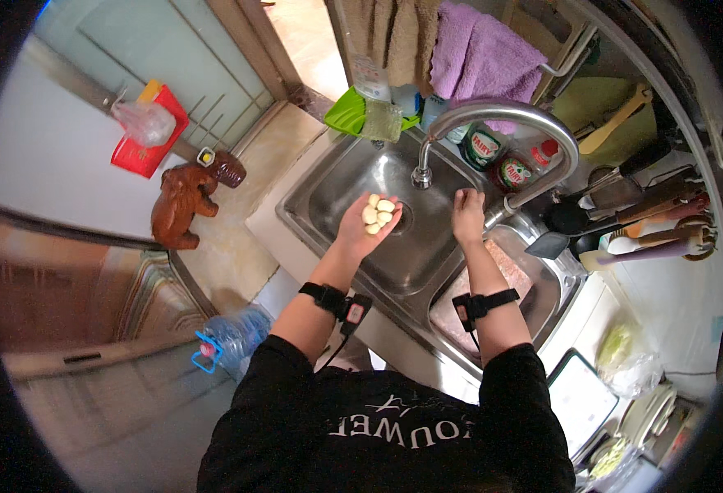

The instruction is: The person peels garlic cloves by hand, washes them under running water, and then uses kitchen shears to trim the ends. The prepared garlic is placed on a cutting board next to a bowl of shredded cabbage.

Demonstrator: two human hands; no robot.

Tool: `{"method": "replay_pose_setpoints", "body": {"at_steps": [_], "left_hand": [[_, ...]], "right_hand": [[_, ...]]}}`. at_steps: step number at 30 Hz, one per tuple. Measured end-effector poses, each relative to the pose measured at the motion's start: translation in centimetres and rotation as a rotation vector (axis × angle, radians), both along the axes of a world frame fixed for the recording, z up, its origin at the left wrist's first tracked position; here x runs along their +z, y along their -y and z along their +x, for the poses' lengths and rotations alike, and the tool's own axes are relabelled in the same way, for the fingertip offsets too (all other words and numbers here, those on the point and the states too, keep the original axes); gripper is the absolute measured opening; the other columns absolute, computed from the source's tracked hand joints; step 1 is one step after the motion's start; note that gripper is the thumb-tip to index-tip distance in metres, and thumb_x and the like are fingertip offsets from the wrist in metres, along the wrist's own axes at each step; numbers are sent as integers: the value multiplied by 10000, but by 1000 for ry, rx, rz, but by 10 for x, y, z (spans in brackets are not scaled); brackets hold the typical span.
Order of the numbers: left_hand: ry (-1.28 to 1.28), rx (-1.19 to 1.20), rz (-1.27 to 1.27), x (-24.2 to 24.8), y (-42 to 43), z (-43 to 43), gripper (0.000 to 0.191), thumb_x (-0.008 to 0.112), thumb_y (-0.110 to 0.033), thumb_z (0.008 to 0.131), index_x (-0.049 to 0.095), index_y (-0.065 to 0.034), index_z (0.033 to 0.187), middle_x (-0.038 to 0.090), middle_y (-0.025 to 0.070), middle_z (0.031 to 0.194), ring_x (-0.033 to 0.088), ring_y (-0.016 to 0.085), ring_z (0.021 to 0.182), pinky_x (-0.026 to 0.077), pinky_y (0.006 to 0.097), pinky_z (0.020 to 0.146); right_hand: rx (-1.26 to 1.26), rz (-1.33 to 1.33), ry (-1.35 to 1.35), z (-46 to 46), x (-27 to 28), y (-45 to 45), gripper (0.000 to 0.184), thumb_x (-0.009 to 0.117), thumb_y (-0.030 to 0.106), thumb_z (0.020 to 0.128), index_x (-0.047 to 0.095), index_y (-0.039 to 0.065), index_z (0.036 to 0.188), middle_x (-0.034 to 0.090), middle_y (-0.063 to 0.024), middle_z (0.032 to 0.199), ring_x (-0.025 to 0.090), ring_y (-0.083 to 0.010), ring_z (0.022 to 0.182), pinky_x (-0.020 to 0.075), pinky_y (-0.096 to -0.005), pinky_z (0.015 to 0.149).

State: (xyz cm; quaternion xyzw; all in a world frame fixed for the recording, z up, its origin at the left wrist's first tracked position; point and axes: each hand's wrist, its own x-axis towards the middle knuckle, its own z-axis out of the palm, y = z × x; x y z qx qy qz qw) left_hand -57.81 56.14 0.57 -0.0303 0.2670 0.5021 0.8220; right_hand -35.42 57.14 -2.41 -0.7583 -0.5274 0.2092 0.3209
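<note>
Several peeled garlic cloves (371, 214) lie in the upturned palm of my left hand (361, 228), held over the left basin of a stainless steel sink (392, 265). My right hand (468, 212) is over the right side of that basin, close to the base of the curved metal faucet (515, 111). Its fingers are curled, and whether anything is inside them is hidden. The spout end hangs between and beyond both hands. No running water is visible.
Dish soap bottles (482, 146) stand behind the faucet. A frozen-looking pinkish block (453, 308) sits in the right basin. Cooking utensils (638, 215) crowd the right. A green plastic rack (344, 111) holds a scouring pad (382, 121); a brown animal figurine (183, 206) stands left.
</note>
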Motion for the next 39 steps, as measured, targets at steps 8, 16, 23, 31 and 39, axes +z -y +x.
{"method": "replay_pose_setpoints", "body": {"at_steps": [8,16,23,31,39], "left_hand": [[35,-244,-111,-44,-80,5,302,403,-271,963,531,3,955,589,173,1057,570,317,1015,489,414,908],[-45,-526,-210,-51,-109,5,274,454,-267,947,500,-5,1009,582,166,1047,578,307,989,491,436,898],[-130,-641,-234,-46,-116,15,241,440,-251,952,514,-28,1008,581,127,1003,574,297,961,487,449,904],[-171,-675,-194,-52,-104,51,252,422,-277,943,550,-67,1002,613,80,981,593,237,918,500,401,838],[-484,-751,-30,-57,-79,64,268,509,-320,926,575,-147,1120,583,1,1104,561,150,990,452,304,862]], "right_hand": [[-49,222,-278,-49,13,5,194,474,55,906,476,13,1095,532,-110,980,565,-252,742,474,-348,687],[-365,-90,-1142,-83,-18,-20,201,368,-18,816,559,15,870,568,-53,666,465,-110,522,352,-245,488],[-642,33,-1261,-87,-24,-12,201,389,98,910,559,24,832,578,-49,672,496,-111,523,397,-241,502],[-741,508,-1188,-102,-41,-33,257,423,236,967,583,38,1004,577,-43,847,516,-112,710,420,-245,630],[-778,293,-915,-123,-43,-34,335,456,253,948,534,13,1168,393,-184,1340,408,-272,1209,326,-318,1003]]}}
